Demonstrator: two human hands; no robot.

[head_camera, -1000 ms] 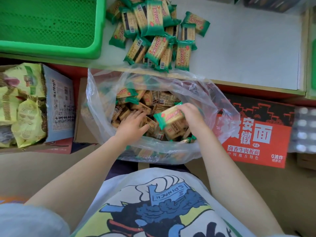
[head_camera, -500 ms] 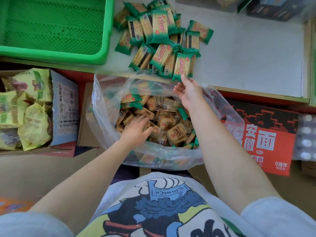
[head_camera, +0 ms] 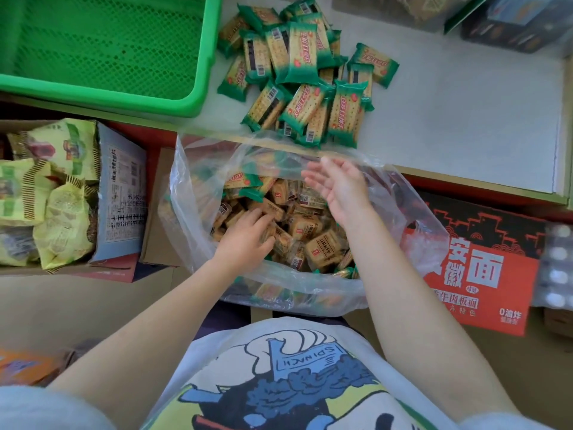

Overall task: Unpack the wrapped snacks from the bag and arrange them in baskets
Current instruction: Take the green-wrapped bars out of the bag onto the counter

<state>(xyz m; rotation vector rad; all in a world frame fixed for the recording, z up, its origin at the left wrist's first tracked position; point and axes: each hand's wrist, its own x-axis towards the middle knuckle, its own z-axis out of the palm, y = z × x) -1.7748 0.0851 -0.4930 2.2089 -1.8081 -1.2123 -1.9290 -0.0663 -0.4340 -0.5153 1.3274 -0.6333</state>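
Observation:
A clear plastic bag [head_camera: 412, 231] stands open in front of me, full of several wrapped snacks [head_camera: 313, 237] in tan and green packets. My left hand [head_camera: 248, 240] is down inside the bag, its fingers curled among the packets. My right hand [head_camera: 338, 184] hovers over the bag's far rim, fingers spread and empty. A pile of green-ended cracker packets [head_camera: 307, 76] lies on the white shelf [head_camera: 459, 119] just beyond the bag. A green mesh basket [head_camera: 102, 48] sits at the shelf's left.
A cardboard box of yellow snack bags [head_camera: 46, 193] stands at the left. A red noodle carton [head_camera: 483, 268] lies to the right of the bag. Dark boxes [head_camera: 508, 23] sit at the shelf's back right.
My right hand carried a green packet from the bag to the shelf pile, let it go, and now draws back empty over the bag. My left hand stays among the packets.

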